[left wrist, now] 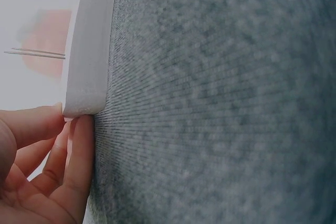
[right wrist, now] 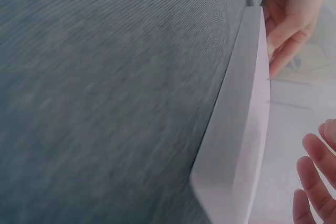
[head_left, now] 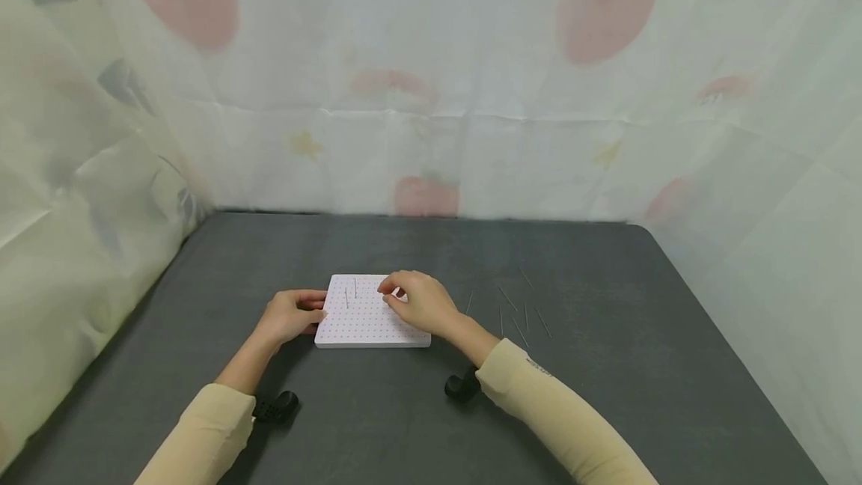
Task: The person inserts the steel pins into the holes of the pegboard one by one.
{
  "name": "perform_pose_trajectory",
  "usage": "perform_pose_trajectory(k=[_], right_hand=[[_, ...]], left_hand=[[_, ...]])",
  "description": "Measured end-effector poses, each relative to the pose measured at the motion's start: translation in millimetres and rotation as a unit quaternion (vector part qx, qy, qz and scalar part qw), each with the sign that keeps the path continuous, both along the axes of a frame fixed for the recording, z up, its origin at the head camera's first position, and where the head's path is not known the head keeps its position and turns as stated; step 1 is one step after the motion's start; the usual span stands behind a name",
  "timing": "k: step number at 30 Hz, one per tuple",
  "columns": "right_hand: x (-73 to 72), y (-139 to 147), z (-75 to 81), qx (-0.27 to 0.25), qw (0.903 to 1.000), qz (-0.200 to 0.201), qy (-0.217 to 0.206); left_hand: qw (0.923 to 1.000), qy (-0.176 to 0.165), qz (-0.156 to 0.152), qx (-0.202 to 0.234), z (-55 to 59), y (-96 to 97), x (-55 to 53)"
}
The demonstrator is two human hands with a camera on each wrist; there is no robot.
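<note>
A white pegboard point(head_left: 370, 328) with rows of small holes lies on the dark table. Two thin metal pins point(head_left: 351, 292) stand upright in its far left part; they also show as two thin pins point(left wrist: 37, 53) in the left wrist view. My left hand point(head_left: 286, 314) grips the board's left edge, thumb at the top edge and fingers against the side. Over the board's far right part hovers my right hand point(head_left: 420, 302), thumb and index finger bent toward each other with a small gap. In the right wrist view the right hand's fingers point(right wrist: 317, 174) are loosely spread, no pin showing between them.
Several loose metal pins point(head_left: 513, 299) lie scattered on the table point(head_left: 606, 365) to the right of the board. A patterned curtain point(head_left: 471, 156) hangs behind the table and along both sides. Black wrist devices point(head_left: 276, 406) hang below both sleeves.
</note>
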State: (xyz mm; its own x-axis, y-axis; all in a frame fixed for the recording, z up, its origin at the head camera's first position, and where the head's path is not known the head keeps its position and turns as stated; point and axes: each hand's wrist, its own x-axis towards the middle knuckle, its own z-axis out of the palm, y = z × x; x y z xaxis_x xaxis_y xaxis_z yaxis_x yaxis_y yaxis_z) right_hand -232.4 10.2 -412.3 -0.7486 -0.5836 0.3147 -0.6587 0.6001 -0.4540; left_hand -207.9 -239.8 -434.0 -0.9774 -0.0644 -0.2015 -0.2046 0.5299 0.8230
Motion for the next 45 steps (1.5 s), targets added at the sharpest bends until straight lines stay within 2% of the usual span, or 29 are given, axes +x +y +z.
perform_pose_trajectory(k=[6,19,26,37,40,45], right_hand=[[1.1,19.9,-4.5,-0.007,0.9998,-0.003,0.019],[7.0,72.0,0.1,-0.016,0.9987,-0.024,0.042],[8.3,100.4,2.0,-0.034,0.9968,-0.022,0.069],[-6.5,138.4,2.6,-0.083,0.994,-0.055,0.045],[-12.5,148.7,1.5,-0.09,0.9921,-0.077,0.042],[-19.6,162.8,-3.0,-0.095,0.9878,-0.123,0.011]], left_hand=[[1.0,-0.004,0.001,-0.006,-1.7,-1.6,0.7],[1.0,-0.001,0.0,-0.007,-1.1,-1.0,0.9],[1.0,0.002,-0.004,0.003,-2.0,-0.7,1.3],[1.0,0.003,-0.005,0.0,-3.2,-2.5,1.0],[1.0,0.002,-0.003,-0.001,-3.4,-2.6,0.8],[1.0,0.0,-0.002,-0.001,-3.4,-3.2,1.0]])
